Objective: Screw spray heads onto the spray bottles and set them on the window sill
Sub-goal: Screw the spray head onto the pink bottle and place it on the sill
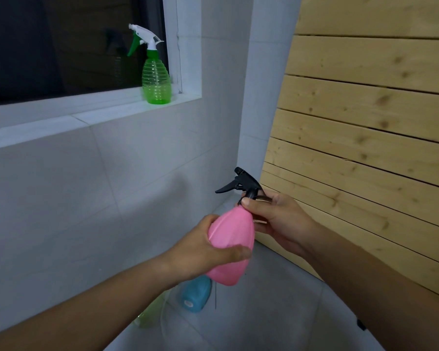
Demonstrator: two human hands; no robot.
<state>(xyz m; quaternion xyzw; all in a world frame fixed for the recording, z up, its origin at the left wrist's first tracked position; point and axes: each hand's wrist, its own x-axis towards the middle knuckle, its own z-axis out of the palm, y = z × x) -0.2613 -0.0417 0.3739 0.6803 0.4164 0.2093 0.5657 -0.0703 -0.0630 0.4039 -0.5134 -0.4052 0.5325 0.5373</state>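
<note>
The left hand [203,252] has its grip wrapped around the pink bottle [232,239], held tilted in mid-air, while the right hand [281,221] pinches the collar of the black spray head [243,184] at the neck. A green bottle [156,79] with a white-and-green spray head [143,38] stands upright at the right end of the window sill [61,122]. A blue bottle [197,293] lies on the floor [276,312] below.

The white window sill [107,111] in the upper left carries one green spray bottle [155,79], upright; on the grey floor [276,307] at the bottom lies a blue bottle [196,295]
</note>
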